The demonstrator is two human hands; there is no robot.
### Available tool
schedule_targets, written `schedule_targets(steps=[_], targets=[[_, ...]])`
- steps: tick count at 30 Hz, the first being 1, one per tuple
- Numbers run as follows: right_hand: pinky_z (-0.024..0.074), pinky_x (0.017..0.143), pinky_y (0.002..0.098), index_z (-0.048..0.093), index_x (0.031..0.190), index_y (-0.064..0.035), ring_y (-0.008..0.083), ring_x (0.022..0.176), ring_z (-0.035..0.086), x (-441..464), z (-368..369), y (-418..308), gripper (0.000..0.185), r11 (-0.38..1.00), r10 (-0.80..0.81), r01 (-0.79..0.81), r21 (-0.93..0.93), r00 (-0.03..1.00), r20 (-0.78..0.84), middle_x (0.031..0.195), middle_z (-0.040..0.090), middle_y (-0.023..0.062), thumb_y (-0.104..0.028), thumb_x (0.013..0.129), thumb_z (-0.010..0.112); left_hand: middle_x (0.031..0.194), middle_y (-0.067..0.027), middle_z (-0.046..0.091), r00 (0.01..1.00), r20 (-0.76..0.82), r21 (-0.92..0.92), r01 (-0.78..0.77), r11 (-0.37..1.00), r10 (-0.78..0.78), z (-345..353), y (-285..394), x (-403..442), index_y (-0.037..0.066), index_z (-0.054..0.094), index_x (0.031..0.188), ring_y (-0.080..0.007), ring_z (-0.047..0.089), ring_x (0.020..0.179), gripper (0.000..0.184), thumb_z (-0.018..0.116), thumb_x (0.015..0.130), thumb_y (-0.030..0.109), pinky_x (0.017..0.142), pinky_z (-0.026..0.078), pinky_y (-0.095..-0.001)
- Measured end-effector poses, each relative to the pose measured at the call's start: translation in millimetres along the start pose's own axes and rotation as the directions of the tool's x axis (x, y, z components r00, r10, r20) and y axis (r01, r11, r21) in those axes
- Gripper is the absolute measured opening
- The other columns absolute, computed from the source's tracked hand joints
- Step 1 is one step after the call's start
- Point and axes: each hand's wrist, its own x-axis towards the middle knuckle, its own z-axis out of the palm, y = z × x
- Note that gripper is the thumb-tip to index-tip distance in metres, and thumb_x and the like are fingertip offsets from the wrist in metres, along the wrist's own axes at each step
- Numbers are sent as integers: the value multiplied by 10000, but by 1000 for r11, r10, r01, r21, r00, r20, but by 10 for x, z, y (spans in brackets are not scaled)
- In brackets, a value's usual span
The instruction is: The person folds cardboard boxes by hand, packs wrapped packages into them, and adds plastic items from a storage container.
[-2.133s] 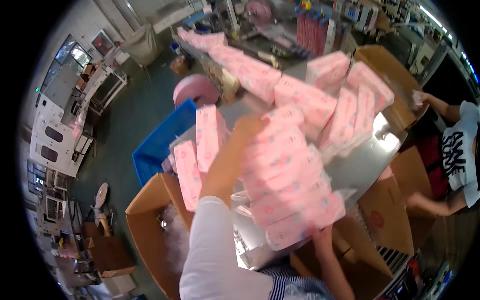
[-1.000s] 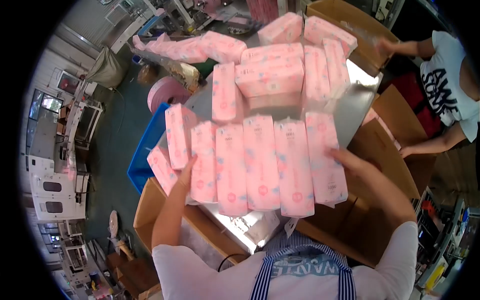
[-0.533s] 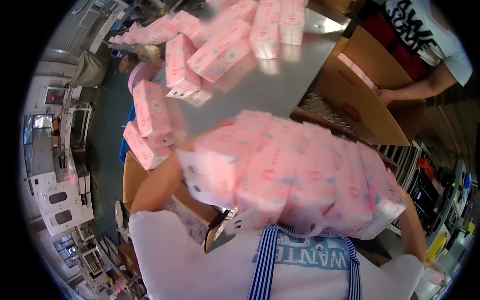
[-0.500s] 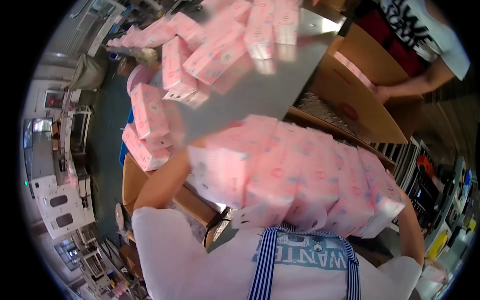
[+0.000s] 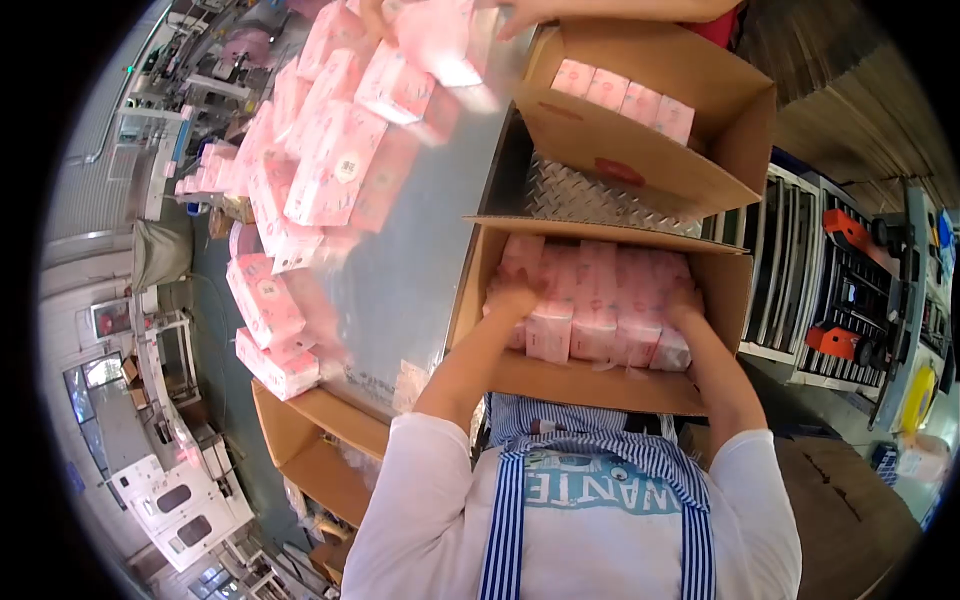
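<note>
A row of pink wrapped tissue packs [image 5: 595, 330] sits inside an open cardboard box [image 5: 600, 388] in front of me. My left hand [image 5: 515, 296] is closed against the left end of the row, its fingers reaching over the packs. At the opposite end, my right hand [image 5: 683, 302] presses against the packs beside the box's right wall. The row is squeezed between both hands. Some fingertips are hidden by the packs.
More tissue packs [image 5: 335, 165] are piled on the metal table [image 5: 425, 240]. Another person's hand [image 5: 525, 14] is by that pile. A second carton [image 5: 650, 160] holds packs beyond mine. At lower left stands another open box [image 5: 320, 450]; rollers [image 5: 780, 270] are at right.
The row of packs has moved from near my chest down into the box, with my hands at its ends. The other person's arms have shifted from the far carton to the table pile.
</note>
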Motion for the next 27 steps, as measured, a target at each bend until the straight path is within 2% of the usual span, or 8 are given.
schedule_targets(steps=[7,16,18,20,22,24,25,27], targets=[[89,988,696,168,1447,-209,325,1388,78,-961,146,-228,763,988,-140,141,-66,990,26,1511,99,119,-561,831,449,1511,-153,35,987,12,115,-160,980,160,414,-26,-427,176,128,1450,-309,-26,1395,961,399,726,746,993,-2,-675],[310,966,518,350,1324,-79,373,1247,312,-595,1156,-44,583,955,-297,288,-73,935,-197,1353,308,211,-340,834,529,1511,-129,-36,950,115,272,-311,911,290,1098,-344,33,202,91,1452,-352,-8,1384,849,535,796,507,1019,104,-651],[384,918,457,448,1241,-59,376,1147,435,-657,982,-130,467,924,-331,374,83,888,-318,1246,439,214,-242,822,544,1481,-143,172,969,-46,135,-235,962,244,910,-253,-47,155,274,1404,-304,176,1360,696,525,820,438,1045,211,-528],[430,798,424,542,1024,-36,365,915,522,-976,354,-501,261,780,-557,620,85,750,-356,970,541,178,-107,772,544,1314,-154,461,807,375,27,-501,865,456,471,-278,73,94,492,1261,-264,422,1230,530,500,842,419,1006,314,-428],[436,776,433,564,965,-42,361,881,530,-942,622,-471,210,489,-806,867,94,490,-332,898,565,153,-84,761,544,1124,-160,602,815,397,-141,-399,906,421,-183,-386,-208,19,591,1129,-261,566,1059,468,522,834,376,918,424,-349],[441,784,425,558,962,-51,349,909,529,-888,865,-512,202,528,-847,849,-1,526,-76,944,562,144,-95,765,543,1022,-143,637,936,-49,-841,-227,491,348,-592,-820,-544,34,586,1134,-256,603,951,417,554,851,338,842,467,-337],[442,814,425,560,979,-55,346,940,526,-898,864,-586,215,588,-806,809,-16,587,78,994,560,141,-112,773,539,983,-126,646,887,-423,-745,-456,487,184,-607,-1102,-642,55,601,1113,-211,619,849,366,586,859,317,744,492,-308],[439,833,423,564,1009,-55,347,962,522,-834,1044,-609,242,556,-816,826,-90,563,133,1027,556,143,-111,776,532,938,-98,648,789,-536,-804,-369,467,-299,-730,-1823,-1093,51,630,1008,-119,591,802,200,594,864,185,676,476,-271]])
